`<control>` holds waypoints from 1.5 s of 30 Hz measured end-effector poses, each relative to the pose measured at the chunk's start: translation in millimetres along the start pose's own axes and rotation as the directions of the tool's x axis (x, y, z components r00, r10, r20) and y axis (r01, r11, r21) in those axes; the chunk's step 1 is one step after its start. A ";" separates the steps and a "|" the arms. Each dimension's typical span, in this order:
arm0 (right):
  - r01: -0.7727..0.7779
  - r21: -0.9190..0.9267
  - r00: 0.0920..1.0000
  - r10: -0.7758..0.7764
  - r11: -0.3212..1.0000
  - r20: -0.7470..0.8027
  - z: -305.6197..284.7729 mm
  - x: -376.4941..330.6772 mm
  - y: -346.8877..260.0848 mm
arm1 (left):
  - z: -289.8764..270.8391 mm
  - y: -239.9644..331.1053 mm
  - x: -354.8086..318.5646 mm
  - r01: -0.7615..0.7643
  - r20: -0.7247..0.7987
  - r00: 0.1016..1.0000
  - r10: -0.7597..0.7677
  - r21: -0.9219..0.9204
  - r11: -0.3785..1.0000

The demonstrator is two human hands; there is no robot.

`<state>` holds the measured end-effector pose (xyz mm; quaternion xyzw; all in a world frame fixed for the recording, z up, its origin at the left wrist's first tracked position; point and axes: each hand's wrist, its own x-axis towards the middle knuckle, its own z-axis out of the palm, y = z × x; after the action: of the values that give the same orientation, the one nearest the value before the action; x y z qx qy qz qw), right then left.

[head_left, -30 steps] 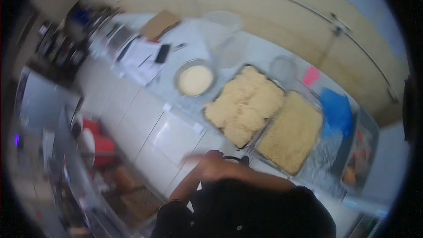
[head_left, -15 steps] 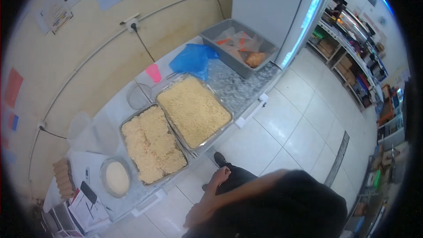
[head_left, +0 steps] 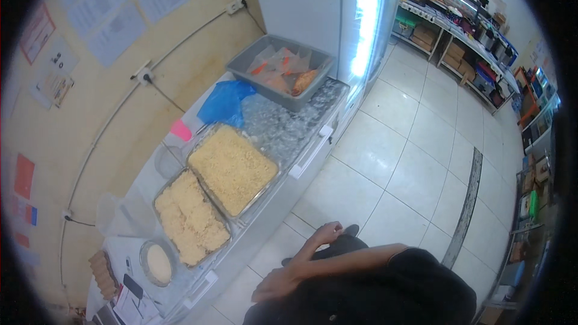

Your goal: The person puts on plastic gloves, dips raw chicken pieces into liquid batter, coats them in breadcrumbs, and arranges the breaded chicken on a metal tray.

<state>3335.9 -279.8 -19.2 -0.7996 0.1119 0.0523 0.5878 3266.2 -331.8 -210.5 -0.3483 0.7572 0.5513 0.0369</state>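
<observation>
My left hand [head_left: 328, 233] hangs beyond the counter's front edge, over the dark trousers and shoe. Its fingers look curled in, with nothing visible in them. Across my body comes my right forearm, and my right hand [head_left: 274, 286] seems to rest against my left arm; its fingers are not clear. Neither hand touches the counter. Nearest to them on it are two metal trays, the nearer tray [head_left: 223, 247] and the farther tray [head_left: 267, 188], filled with a pale yellow crumbly mass. A clear bowl [head_left: 143, 263] of something pale and smooth stands left of them.
Behind the trays lie a pink cup [head_left: 180, 130], a clear container [head_left: 167, 164] and a blue plastic bag [head_left: 226, 103]. A grey bin [head_left: 295, 101] holds plastic bags and a brown baked-looking piece. An egg carton [head_left: 103, 274] and phone [head_left: 132, 286] sit left. A lit refrigerator [head_left: 301, 12] stands beyond.
The view has swung to the right, so the counter sits farther left and more tiled floor shows. My arms stay crossed in much the same pose. The trays and bin appear unmoved on the counter.
</observation>
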 end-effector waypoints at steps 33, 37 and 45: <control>0.532 -0.729 0.043 0.846 0.431 0.531 177.8 7.5 185.6 | 272.9 186.2 442.4 -0.708 0.934 0.222 -0.278 0.351 0.613; -0.050 -0.770 -0.283 0.730 0.637 0.622 169.4 -4.2 173.7 | 307.4 182.6 392.1 -0.763 0.933 0.146 -0.329 0.318 0.563; 0.617 -0.352 -0.198 0.571 0.704 0.796 299.5 130.3 213.6 | 357.4 108.0 268.1 -0.876 0.837 0.084 -0.540 0.320 0.360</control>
<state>3425.2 -70.7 -336.4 -0.5902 -0.4365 0.6747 0.0768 2885.2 -138.6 -380.3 0.3341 0.7110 0.1013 0.6104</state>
